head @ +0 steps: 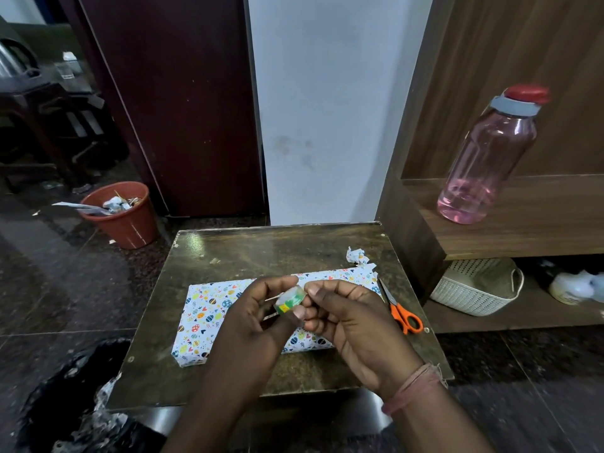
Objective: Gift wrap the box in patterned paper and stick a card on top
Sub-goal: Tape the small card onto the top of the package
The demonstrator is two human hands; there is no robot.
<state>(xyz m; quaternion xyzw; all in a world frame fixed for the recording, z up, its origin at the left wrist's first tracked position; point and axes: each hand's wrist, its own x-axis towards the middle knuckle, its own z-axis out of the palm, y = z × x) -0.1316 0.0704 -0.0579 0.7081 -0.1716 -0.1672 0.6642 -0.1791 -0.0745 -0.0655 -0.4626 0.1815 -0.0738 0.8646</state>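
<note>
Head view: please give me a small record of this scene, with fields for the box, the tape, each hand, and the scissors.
box: wrapped box, in patterned paper, lying on the table
tape: tape roll, held above the box
left hand: grips the roll
right hand: fingers pinch at the roll
scissors: orange handles, right of the box
card: none visible
</note>
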